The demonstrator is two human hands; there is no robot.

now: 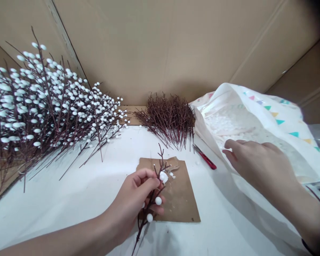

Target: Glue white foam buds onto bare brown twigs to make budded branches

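Note:
My left hand (141, 193) is closed around a brown artificial branch (148, 209), pinching it between thumb and fingers. A few white berries (158, 201) sit on its lower twigs, while the upper twigs are mostly bare. Behind the branch lies a piece of brown cardboard (181, 195) with a white blob (163, 177), perhaps glue, on it. At the mouth of an open white bag (290, 124) with coloured pennants hovers my right hand (258, 163), its fingers curled together. Whatever those fingers hold, if anything, is hidden. Many small white balls (224, 124) show inside the bag.
A large heap of white-berried branches (56, 103) fills the left side. Bare brown branches (170, 117) lie bundled at the back centre. Red-handled scissors (206, 159) rest beside the bag on the white tabletop (104, 192). Cardboard walls (160, 46) enclose the back.

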